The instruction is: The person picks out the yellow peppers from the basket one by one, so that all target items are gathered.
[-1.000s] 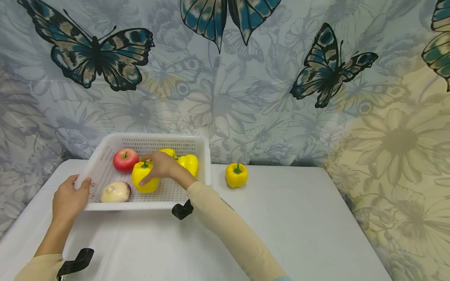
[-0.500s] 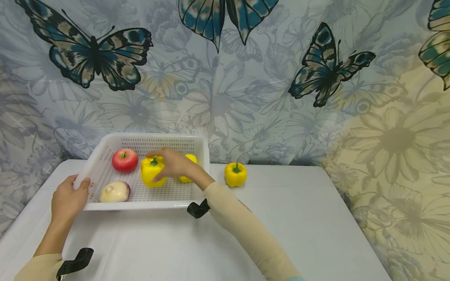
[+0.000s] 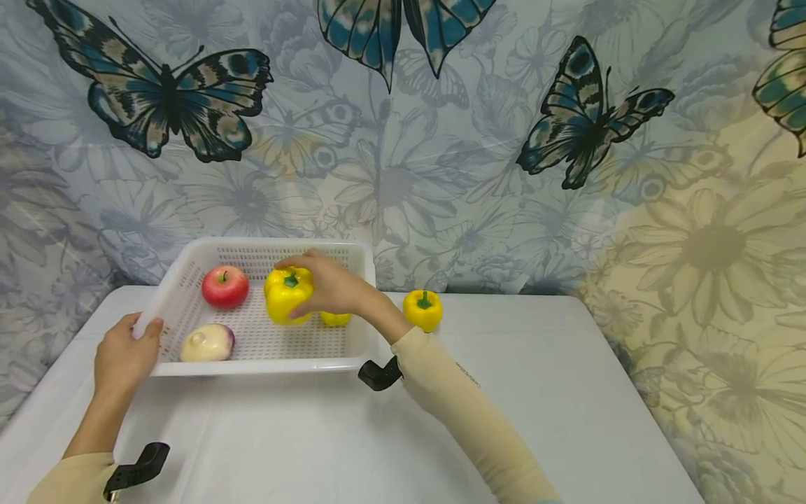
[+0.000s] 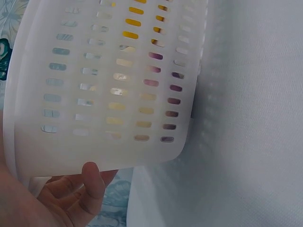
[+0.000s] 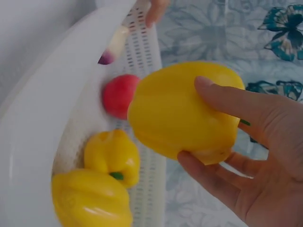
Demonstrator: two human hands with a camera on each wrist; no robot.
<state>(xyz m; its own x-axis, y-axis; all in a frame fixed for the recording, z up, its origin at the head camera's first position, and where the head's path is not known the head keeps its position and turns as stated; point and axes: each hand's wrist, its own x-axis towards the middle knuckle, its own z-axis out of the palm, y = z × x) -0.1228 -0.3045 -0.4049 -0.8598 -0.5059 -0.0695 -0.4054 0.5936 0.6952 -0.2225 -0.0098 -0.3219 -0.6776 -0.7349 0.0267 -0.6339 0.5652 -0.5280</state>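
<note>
My right hand (image 3: 330,283) grips a yellow bell pepper (image 3: 286,297) by its sides, raised above the floor of a white perforated plastic basket (image 3: 264,367). In the right wrist view, the thumb lies on one side of this pepper (image 5: 175,109) and fingers on the other. My left hand (image 3: 126,353) holds the basket's left end, with its thumb on the outer wall in the left wrist view. Inside the basket are a red apple (image 3: 225,287), a cream-and-purple bulb-shaped vegetable (image 3: 206,343) and two more yellow bell peppers (image 5: 92,198), mostly hidden by the right hand in the head view.
Another yellow bell pepper (image 3: 423,310) stands on the white-covered table (image 3: 504,392), just right of the basket. Behind the table hangs a butterfly-patterned backdrop (image 3: 403,168). A black wrist mount (image 3: 380,374) projects from the right sleeve near the basket's front right corner.
The held bell pepper has come up and moved right across the basket with my right hand. The left hand and basket have stayed in place.
</note>
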